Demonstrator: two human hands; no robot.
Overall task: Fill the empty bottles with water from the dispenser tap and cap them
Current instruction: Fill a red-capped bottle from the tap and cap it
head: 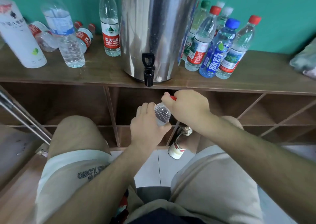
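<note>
the person is holding one small clear plastic bottle (162, 115) in front of the knees, just below and in front of the black tap (148, 69), and apart from it. the bottle is tilting towards the right hand, its ribbed body looking dark against the shelf behind. the left hand (147, 126) is gripping the body, its fingers curling round it. the right hand (188, 107) is sitting over the neck, its fingers clamping together on a red cap (173, 97), only a sliver of which is showing.

one steel dispenser (153, 27) is standing on the wooden table (102, 71). right of it six upright bottles are crowding together: two red caps, two white, one green, and one blue-capped bottle (218, 52). left of it three are standing: a red-labelled nongfu spring bottle (110, 23), a large clear bottle (59, 27) and a white bottle (18, 35). behind those, two or three small red-labelled bottles (84, 37) are lying on their sides, partly hidden
</note>
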